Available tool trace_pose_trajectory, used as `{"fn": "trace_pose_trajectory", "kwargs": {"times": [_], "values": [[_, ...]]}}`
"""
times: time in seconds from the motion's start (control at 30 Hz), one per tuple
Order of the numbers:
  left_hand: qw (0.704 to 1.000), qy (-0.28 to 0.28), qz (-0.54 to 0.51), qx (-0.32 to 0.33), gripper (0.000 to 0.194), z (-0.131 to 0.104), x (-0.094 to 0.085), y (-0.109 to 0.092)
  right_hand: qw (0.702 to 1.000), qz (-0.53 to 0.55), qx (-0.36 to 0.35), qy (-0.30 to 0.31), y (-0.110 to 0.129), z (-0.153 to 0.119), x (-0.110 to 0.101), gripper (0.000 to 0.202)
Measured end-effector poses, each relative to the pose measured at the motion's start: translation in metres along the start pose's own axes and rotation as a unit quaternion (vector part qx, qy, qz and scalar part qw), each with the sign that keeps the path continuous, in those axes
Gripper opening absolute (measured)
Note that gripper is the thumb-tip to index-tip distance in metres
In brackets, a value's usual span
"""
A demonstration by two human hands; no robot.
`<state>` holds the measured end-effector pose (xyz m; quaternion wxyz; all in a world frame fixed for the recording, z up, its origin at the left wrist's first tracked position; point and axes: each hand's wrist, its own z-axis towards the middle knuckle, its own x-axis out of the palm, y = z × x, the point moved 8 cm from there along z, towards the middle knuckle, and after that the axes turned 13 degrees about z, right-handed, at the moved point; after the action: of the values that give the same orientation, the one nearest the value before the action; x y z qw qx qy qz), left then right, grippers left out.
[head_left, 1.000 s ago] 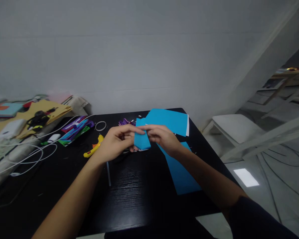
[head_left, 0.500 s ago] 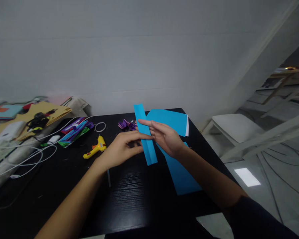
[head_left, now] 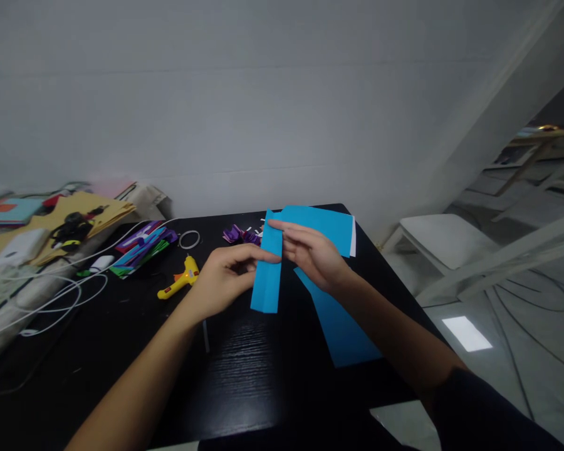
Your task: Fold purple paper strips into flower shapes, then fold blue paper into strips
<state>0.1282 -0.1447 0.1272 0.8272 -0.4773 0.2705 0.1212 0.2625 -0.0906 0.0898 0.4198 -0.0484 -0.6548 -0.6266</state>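
A folded strip of blue paper (head_left: pixel 267 285) with lengthwise creases is held above the black table. My left hand (head_left: pixel 229 275) grips its left edge, with the index finger across the front and the thumb low at the edge. On the strip's right side is my right hand (head_left: pixel 313 254), its fingers closed on the upper part. Behind and under my right hand lie a large blue sheet (head_left: pixel 322 222) with white paper beneath it and another blue piece (head_left: pixel 341 332).
On the black table (head_left: pixel 244 388) lie a yellow glue gun (head_left: pixel 181 279), a clear ring (head_left: pixel 188 239), purple folded paper (head_left: pixel 234 234), colored paper pieces (head_left: pixel 143 250) and white cables. A white chair (head_left: pixel 444 241) stands to the right.
The blue strip has turned so that its lower end has swung left and its upper end right. Both hands have stayed nearly in place, still holding it.
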Motion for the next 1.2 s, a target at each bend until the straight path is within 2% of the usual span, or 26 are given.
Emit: {"fn": "trace_pose_trajectory", "kwargs": {"times": [0.2,0.27,0.47,0.67,0.8,0.93,1.03,1.2], "values": [[0.989,-0.077,0.075,0.098,0.002,0.002,-0.01,-0.016,0.995,-0.072,-0.036,-0.057,0.003,0.0,-0.007,0.03],[0.984,-0.1,0.101,0.107,0.009,0.002,-0.012,-0.019,0.989,-0.112,-0.068,-0.066,0.006,-0.001,-0.006,0.028],[0.978,-0.132,0.129,0.098,0.014,0.003,-0.014,-0.018,0.971,-0.149,-0.183,-0.038,0.012,-0.006,0.004,0.027],[0.969,-0.146,0.168,0.107,0.016,0.0,-0.014,-0.022,0.961,-0.201,-0.189,-0.004,0.008,-0.01,0.011,0.022],[0.972,-0.125,0.149,0.134,0.019,0.0,-0.01,-0.028,0.941,-0.288,-0.18,0.01,0.007,-0.012,0.016,0.013],[0.981,-0.107,0.107,0.125,0.028,0.0,-0.008,-0.026,0.921,-0.346,-0.179,-0.006,0.009,-0.015,0.018,0.013],[0.986,-0.089,0.082,0.115,0.031,-0.001,-0.007,-0.025,0.936,-0.304,-0.174,-0.034,0.012,-0.012,0.012,0.021],[0.994,-0.01,0.02,0.106,0.031,-0.003,0.003,-0.024,0.957,-0.238,-0.152,-0.068,0.018,-0.003,-0.003,0.02]]}}
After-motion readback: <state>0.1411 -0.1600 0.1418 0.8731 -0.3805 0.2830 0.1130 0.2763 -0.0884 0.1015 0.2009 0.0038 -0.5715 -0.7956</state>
